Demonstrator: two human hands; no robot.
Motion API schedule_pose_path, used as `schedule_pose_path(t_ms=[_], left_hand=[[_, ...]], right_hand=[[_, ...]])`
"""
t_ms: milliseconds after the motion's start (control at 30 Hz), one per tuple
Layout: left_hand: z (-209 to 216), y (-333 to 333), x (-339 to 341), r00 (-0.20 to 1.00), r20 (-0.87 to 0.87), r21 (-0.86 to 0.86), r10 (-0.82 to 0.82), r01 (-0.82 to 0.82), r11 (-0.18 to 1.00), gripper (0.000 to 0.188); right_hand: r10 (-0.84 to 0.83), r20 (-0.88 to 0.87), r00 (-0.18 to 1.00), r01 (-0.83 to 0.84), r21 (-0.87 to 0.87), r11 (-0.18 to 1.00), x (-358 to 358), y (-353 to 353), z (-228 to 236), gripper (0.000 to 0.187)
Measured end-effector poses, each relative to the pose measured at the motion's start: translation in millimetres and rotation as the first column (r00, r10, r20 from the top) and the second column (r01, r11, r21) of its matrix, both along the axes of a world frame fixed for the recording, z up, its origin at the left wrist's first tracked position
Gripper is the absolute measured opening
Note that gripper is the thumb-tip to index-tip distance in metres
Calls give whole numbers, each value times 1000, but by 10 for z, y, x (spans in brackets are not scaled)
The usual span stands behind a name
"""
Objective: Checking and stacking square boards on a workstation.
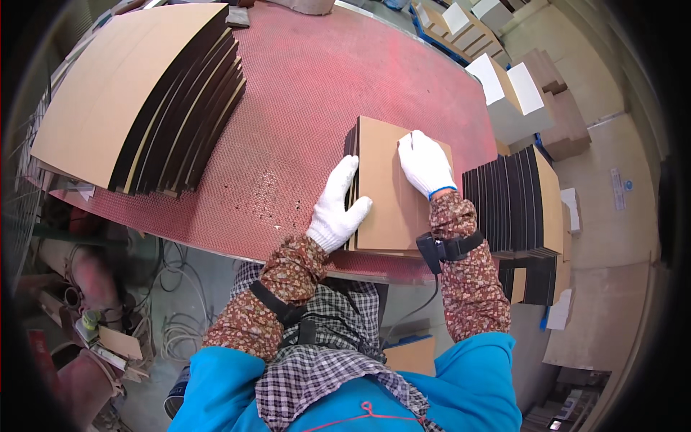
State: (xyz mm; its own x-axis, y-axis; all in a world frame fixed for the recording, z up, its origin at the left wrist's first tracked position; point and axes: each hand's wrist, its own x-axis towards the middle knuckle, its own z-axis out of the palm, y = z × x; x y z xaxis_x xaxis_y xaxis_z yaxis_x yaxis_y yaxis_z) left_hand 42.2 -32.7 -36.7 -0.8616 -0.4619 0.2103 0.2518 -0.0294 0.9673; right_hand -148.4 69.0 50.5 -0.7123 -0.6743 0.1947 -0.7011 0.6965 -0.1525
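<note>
A small stack of brown boards (389,216) with dark edges lies near the front edge of the red mesh-topped table (288,93). My left hand (337,205), in a white knit glove, rests along the stack's left side with fingers stretched out and the thumb apart over the top board. On the upper right of that board sits my right hand (426,162), also gloved in white, with its fingers curled together. Whatever those fingers may hold is hidden.
A tall pile of larger brown boards (129,93) stands on the table's left. To the right is a row of dark-edged boards (511,198). White-topped boxes (507,93) stand beyond. Cables (180,317) and pipes lie on the floor at lower left.
</note>
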Motion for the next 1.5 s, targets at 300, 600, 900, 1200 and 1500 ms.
schedule_pose_path(t_ms=[300,600,900,1200,1500], left_hand=[[-56,-8,-54,999,-38,34,3,-2,999,75],[-26,-9,-50,999,-32,78,4,-2,997,75],[295,219,329,938,220,-371,267,-173,913,61],[443,-27,550,918,351,135,182,-242,961,50],[1534,-141,955,923,-33,-114,384,-385,916,41]], right_hand=[[118,12,993,-118,142,983,466,493,-30,28],[280,-3,960,-256,393,883,1528,1094,461,16],[-266,-16,964,252,-260,932,1036,1752,-78,27],[-286,439,852,435,-289,853,1689,1658,-175,36],[-35,576,816,465,-620,632,1991,1212,278,32]])
